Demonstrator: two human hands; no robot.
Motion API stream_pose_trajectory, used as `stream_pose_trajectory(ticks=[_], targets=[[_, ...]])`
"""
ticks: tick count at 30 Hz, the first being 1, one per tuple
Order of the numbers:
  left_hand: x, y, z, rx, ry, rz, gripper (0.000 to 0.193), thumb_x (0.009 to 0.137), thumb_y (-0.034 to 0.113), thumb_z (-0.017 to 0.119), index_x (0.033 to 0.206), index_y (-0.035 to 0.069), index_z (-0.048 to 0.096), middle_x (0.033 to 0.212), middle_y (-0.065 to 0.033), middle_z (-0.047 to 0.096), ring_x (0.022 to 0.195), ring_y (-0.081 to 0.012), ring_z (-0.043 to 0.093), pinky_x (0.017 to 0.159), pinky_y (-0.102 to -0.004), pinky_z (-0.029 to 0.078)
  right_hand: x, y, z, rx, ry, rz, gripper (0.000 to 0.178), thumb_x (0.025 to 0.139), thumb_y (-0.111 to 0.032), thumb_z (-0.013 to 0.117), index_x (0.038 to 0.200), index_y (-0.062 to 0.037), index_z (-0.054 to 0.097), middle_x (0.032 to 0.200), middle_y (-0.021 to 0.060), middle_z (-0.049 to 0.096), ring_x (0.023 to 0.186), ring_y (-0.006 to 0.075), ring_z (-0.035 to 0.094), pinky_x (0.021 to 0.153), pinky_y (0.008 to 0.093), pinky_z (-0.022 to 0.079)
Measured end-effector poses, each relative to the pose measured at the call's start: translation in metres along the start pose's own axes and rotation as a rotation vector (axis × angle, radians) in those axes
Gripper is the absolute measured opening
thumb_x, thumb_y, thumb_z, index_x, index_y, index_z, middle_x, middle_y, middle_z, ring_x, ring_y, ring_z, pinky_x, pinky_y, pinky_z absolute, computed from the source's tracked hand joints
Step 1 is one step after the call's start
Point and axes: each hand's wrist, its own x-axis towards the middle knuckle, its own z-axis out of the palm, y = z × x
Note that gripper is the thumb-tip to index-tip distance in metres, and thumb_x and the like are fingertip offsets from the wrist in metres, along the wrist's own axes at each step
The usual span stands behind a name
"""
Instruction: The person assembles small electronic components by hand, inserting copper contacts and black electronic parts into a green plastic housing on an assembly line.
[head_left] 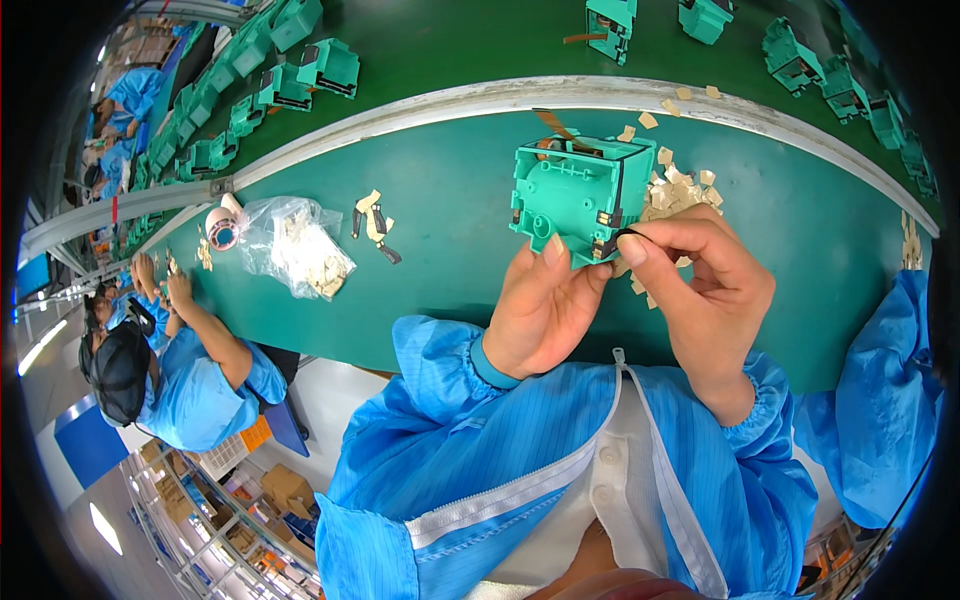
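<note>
A teal plastic housing point(570, 195) is held up over the green bench, tilted so that its hollow side shows. My left hand point(545, 310) grips its lower edge, thumb on the front and fingers beneath. At the lower right corner my right hand point(705, 285) pinches a small black strip point(622, 240) between thumb and forefinger, against the housing. Part of that strip is hidden by the fingertips. A brown ribbon cable point(552, 122) sticks up from the housing's top. Behind my right hand lies a heap of small cream paper pieces point(685, 190).
A clear plastic bag point(300, 250) of cream pieces and a tape roll point(224, 228) lie to the left, with black and cream scraps point(375, 225) closer. A white rail point(430, 105) borders the belt with more teal housings point(330, 68). Co-workers in blue sit left point(200, 390) and right point(880, 390).
</note>
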Motion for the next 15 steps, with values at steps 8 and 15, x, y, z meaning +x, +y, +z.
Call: stream_pose_trajectory(ticks=[8,15], targets=[[0.0007,-0.003,-0.0031,0.063,0.001,0.055,0.048,0.093,0.035,0.051,0.131,0.008,0.041,0.127,-0.0103,0.05,0.114,-0.0198,0.049,0.094,-0.0316,0.041,-0.0001,0.0019,-0.0013,-0.042,0.02,-0.001,0.02,0.071,-0.001,0.074,0.09,0.0014,0.067,0.07,0.0009,0.056,0.06,0.0064,0.049,0.053,0.0196,0.038],[0.0019,-0.0045,-0.0017,-0.188,-0.038,0.07,0.051,0.091,0.034,0.054,0.131,0.006,0.041,0.13,-0.0162,0.045,0.11,-0.021,0.049,0.09,-0.0285,0.044,0.0003,0.0047,0.0016,0.246,0.024,0.123,0.025,0.083,-0.007,0.065,0.105,0.0017,0.059,0.075,0.0014,0.055,0.062,0.0054,0.047,0.056,0.0189,0.038]])
